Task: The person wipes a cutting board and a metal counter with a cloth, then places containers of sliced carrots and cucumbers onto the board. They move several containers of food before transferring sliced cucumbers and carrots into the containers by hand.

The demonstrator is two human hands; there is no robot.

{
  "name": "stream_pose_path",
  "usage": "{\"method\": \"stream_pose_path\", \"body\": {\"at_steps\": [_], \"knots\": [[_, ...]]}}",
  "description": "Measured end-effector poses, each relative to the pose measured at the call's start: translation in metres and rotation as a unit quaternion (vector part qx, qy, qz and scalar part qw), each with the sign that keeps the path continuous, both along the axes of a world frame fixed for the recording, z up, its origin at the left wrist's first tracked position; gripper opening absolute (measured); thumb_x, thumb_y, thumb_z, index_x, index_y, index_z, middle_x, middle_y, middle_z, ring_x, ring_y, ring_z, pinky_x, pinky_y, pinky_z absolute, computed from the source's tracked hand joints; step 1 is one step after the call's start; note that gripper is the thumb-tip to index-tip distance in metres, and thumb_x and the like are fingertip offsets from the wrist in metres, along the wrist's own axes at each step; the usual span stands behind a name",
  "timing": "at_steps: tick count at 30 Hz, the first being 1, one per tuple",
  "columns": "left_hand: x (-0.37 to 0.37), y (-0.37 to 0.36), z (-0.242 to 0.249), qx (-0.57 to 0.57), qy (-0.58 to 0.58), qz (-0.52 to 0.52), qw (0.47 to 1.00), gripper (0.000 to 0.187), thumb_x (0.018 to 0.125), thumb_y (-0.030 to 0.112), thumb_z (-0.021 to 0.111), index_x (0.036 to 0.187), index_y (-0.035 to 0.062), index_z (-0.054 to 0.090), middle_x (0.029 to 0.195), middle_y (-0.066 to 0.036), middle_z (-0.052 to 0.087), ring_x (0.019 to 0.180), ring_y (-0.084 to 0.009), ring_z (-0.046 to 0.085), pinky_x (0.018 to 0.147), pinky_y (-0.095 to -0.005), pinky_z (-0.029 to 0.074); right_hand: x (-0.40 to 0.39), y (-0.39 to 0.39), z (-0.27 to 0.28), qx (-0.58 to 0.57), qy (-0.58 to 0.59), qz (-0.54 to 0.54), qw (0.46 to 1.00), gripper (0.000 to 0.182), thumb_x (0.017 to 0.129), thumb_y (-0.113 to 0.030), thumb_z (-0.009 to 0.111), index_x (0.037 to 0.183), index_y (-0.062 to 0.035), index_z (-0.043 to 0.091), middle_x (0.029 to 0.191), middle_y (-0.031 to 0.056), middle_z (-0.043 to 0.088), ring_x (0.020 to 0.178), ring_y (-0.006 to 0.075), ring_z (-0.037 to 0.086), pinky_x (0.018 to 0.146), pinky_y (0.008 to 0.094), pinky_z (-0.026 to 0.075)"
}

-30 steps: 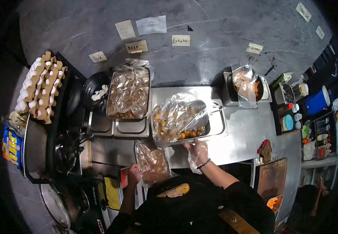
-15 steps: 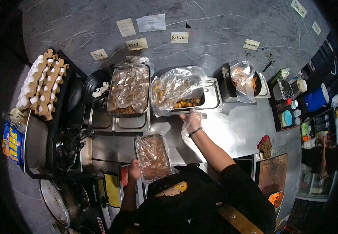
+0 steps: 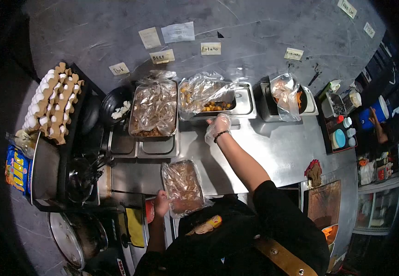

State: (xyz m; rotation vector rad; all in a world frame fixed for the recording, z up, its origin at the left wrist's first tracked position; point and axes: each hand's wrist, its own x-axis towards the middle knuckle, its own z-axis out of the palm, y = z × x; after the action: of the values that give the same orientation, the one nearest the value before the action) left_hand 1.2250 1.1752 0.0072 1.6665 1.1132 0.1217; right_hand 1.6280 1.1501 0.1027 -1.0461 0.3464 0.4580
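Our left hand [image 3: 161,204] grips a film-wrapped pack [image 3: 182,183], nearer us than the potato tray [image 3: 228,96], probably steadying it. Our gloved right hand [image 3: 218,127] is at that tray's near side; we cannot tell its grip. Left of the tray, plastic film [image 3: 157,103] covers meat [image 3: 148,132], likely protecting it.

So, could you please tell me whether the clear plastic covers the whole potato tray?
No, yellow-brown chunks lie uncovered along the near side of the tray, beside the clear plastic.

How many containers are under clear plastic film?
4: left container, below the BEEF label; middle container, below the Potato label; right container, with orange pieces; near container, by the left hand. More may be hidden.
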Motion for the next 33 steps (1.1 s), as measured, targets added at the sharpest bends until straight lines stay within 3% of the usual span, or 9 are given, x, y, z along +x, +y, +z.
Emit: {"method": "stream_pose_path", "body": {"at_steps": [2,4,6,10,25,29,31,32,33], "knots": [[-0.006,0.001,-0.019,-0.002,-0.052,0.007,0.999,0.025,0.071,-0.004,0.056,0.085,0.0097,0.04,0.069,-0.005,0.049,0.056,-0.0158,0.048,0.035,-0.0292,0.034,0.036,0.012,-0.075,-0.426,-0.334,0.234,0.808,0.003,0.077,-0.002,0.052,0.077,0.0006,0.052,0.072,0.0048,0.05,0.06,0.0184,0.048,0.054,0.0374,0.048],[-0.005,0.003,-0.028,-0.006,-0.104,0.013,0.995,0.024,0.071,-0.004,0.056,0.084,0.0095,0.041,0.069,-0.005,0.049,0.056,-0.0159,0.048,0.036,-0.0293,0.034,0.038,0.02,-0.095,-0.227,-0.292,0.076,0.926,0.015,0.076,-0.008,0.06,0.082,0.0034,0.052,0.068,0.0054,0.053,0.063,0.0196,0.053,0.056,0.0383,0.046],[-0.009,0.006,-0.033,0.029,-0.018,0.009,0.999,0.022,0.071,-0.003,0.057,0.079,0.0089,0.041,0.068,-0.004,0.049,0.056,-0.0153,0.047,0.039,-0.0297,0.035,0.015,-0.011,-0.025,-0.523,-0.429,0.255,0.691,0.022,0.079,-0.019,0.063,0.082,-0.0002,0.052,0.075,0.0088,0.055,0.067,0.0225,0.057,0.057,0.0369,0.047],[-0.001,0.003,-0.011,0.13,-0.006,-0.055,0.99,0.018,0.07,-0.002,0.056,0.077,0.0087,0.043,0.067,-0.002,0.046,0.056,-0.0148,0.045,0.041,-0.0279,0.036,-0.002,-0.061,-0.033,0.118,-0.065,0.253,0.958,0.019,0.086,-0.026,0.053,0.095,-0.0089,0.051,0.079,0.0063,0.057,0.068,0.017,0.057,0.06,0.0304,0.049],[0.005,-0.006,0.027,0.061,0.029,0.034,0.997,0.023,0.064,0.004,0.063,0.076,0.0081,0.044,0.057,-0.002,0.045,0.055,-0.0143,0.049,0.05,-0.0299,0.038,0.26,-0.31,-0.087,-0.127,-0.167,-0.142,0.967,0.048,0.088,-0.036,0.041,0.127,-0.0089,0.037,0.107,0.0115,0.055,0.09,0.0241,0.053,0.092,0.0458,0.034],[-0.01,0.009,-0.03,0.42,0.008,-0.104,0.902,0.022,0.064,0.004,0.064,0.076,0.0078,0.046,0.06,-0.002,0.049,0.057,-0.0147,0.051,0.054,-0.0297,0.041,0.309,-0.324,-0.135,-0.306,-0.434,-0.135,0.836,0.041,0.087,-0.024,0.041,0.125,-0.0092,0.043,0.104,0.008,0.059,0.095,0.0203,0.054,0.104,0.0479,0.015],[0.01,-0.009,0.03,0.16,0.031,-0.002,0.987,0.024,0.063,0.005,0.066,0.077,0.0071,0.047,0.065,-0.001,0.051,0.063,-0.0124,0.052,0.058,-0.029,0.042,0.294,-0.321,-0.117,-0.567,-0.407,-0.05,0.715,0.037,0.085,-0.021,0.041,0.119,-0.0084,0.05,0.104,0.0082,0.061,0.102,0.0224,0.052,0.108,0.0476,0.003],[0.017,-0.014,0.045,0.163,0.026,-0.009,0.986,0.024,0.063,0.005,0.066,0.077,0.0071,0.047,0.065,-0.001,0.051,0.063,-0.0124,0.052,0.058,-0.029,0.042,0.266,-0.314,-0.077,-0.782,-0.34,0.095,0.514,0.035,0.084,-0.02,0.04,0.113,-0.0077,0.056,0.105,0.0093,0.061,0.107,0.0254,0.051,0.108,0.0468,-0.004],[0.019,-0.018,0.056,0.118,-0.015,0.013,0.993,0.025,0.062,0.004,0.067,0.077,0.0069,0.047,0.067,-0.001,0.052,0.065,-0.0113,0.051,0.06,-0.028,0.042,0.264,-0.315,-0.078,-0.782,-0.338,0.089,0.516,0.035,0.084,-0.02,0.04,0.113,-0.0077,0.056,0.105,0.0093,0.061,0.107,0.0254,0.051,0.108,0.0468,-0.004]]}}
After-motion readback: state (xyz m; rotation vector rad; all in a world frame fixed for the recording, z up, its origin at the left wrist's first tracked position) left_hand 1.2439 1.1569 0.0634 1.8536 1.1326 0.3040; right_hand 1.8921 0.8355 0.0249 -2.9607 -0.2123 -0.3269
